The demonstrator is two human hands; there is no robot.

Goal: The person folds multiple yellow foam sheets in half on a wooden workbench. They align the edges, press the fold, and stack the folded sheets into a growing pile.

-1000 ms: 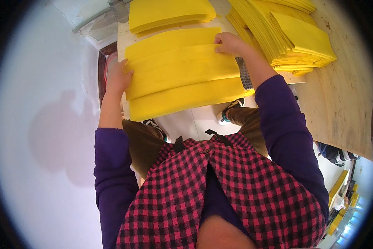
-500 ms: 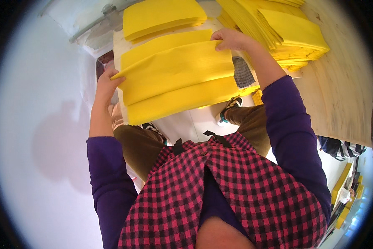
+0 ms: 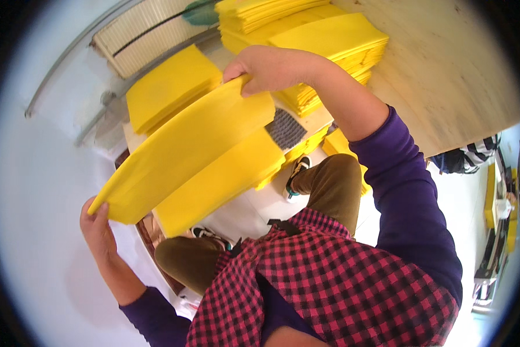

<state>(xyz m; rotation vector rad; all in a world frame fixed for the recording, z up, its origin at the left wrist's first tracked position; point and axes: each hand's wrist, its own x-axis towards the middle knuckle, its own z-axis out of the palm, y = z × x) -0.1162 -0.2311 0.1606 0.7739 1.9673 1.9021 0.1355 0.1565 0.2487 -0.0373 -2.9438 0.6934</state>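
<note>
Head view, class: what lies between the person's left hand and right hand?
In the head view, a curved yellow sheet spans the stretch: the left hand grips one end, the right hand the other.

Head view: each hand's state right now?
Left hand: closed, pinching one end of a yellow, flat, fabric-like sheet.
Right hand: closed, gripping the same sheet near its other end.
</note>
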